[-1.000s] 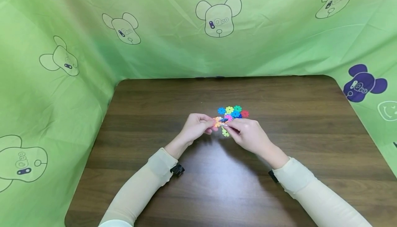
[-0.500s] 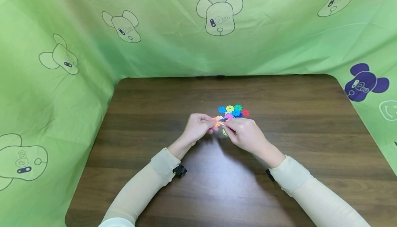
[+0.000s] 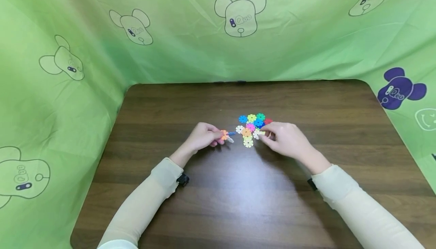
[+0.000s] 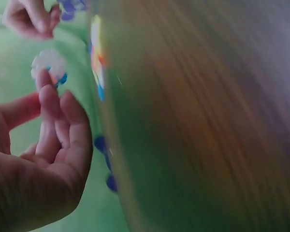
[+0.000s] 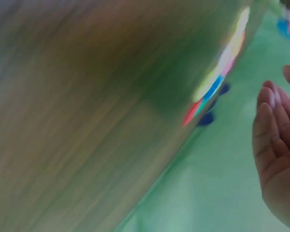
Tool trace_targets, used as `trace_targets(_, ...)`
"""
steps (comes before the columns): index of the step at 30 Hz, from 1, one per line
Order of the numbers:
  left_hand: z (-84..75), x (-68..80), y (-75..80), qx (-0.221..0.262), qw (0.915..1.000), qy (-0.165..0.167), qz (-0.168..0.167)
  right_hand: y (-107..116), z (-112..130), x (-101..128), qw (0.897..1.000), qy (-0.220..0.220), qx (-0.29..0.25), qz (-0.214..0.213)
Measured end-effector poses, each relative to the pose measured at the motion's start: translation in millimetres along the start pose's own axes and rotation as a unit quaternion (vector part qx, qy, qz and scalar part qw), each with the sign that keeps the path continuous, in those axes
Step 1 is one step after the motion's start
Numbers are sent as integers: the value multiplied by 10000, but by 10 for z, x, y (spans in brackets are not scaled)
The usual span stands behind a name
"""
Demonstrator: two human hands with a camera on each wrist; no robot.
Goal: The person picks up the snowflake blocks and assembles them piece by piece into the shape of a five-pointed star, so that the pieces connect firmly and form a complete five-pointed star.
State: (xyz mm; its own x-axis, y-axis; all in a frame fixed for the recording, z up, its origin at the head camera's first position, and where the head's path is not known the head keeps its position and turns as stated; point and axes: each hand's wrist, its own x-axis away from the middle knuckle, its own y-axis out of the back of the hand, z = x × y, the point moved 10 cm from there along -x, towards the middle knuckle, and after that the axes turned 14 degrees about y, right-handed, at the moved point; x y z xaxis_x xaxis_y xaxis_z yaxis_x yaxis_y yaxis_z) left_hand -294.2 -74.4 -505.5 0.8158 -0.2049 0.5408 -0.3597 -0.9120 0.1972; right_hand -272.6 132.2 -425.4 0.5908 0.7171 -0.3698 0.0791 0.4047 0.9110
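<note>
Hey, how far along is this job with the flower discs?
Done: an orange disc, a blue disc and a white disc look joined together. In hand: the left hand pinches that cluster; the right hand, seemingly empty, is at the disc pile. Left: probably that pile, lying on the table, if all are to be used.

Disc pile (image 5: 226, 63) a mere blur in both wrist views

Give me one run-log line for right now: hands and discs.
left hand: pinches joined discs | right hand: at disc pile, contact unclear | disc pile: on table
</note>
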Motion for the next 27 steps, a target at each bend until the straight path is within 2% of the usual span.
trace_targets(4,138,-30,191,-754,9967,304,-4,-94,-351,139,9966,-597,-76,570)
trace_targets(7,216,-48,301,-1217,9916,442,-29,-195,-492,202,9930,-785,-100,881)
trace_targets(13,212,-43,465,-2221,9731,328,-515,-308,-585,220,9906,-892,-50,1034)
trace_targets(16,126,-27,559,-2810,9539,29,-1057,-329,-615,223,9891,-984,-92,1087)
trace_targets(18,19,-11,599,-3137,9374,-298,-1485,-333,-632,226,9878,-1079,-180,1108)
trace_targets(21,-199,18,564,-3481,9137,-827,-1926,-332,-651,237,9848,-1261,-433,1114)
trace_targets(24,-422,20,392,-3604,9058,-1230,-1857,-332,-661,258,9804,-1448,-754,1103)
trace_targets(27,-595,-21,168,-3886,8916,-1548,-1734,-341,-654,268,9775,-1532,-968,1076)
